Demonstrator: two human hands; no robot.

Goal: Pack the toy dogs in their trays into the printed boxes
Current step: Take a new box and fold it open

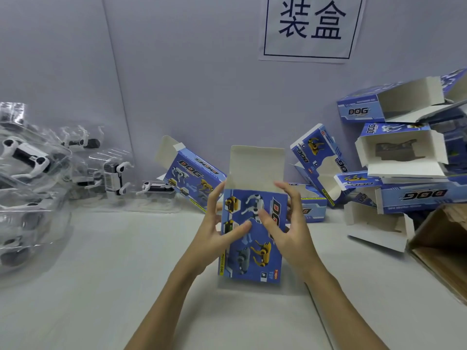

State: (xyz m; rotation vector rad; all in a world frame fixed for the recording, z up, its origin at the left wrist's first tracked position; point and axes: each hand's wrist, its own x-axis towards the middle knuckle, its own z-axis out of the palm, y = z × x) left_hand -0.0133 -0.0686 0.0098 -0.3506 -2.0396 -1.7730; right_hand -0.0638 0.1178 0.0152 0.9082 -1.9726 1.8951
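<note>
- While the printed box (251, 236) is standing upright on the surface (101, 286), I am steadying it between both hands: left hand (219, 231) and right hand (288, 228) gripping its sides, thumbs on the front.
- Its top flap is standing open, so I judge the box is being readied for loading.
- Next I am needing a toy dog in its tray (115, 176), lying well apart at the left.

Blue printed box (252, 238) upright, top flap open; trayed toy dogs (30, 157) heaped left.
</note>
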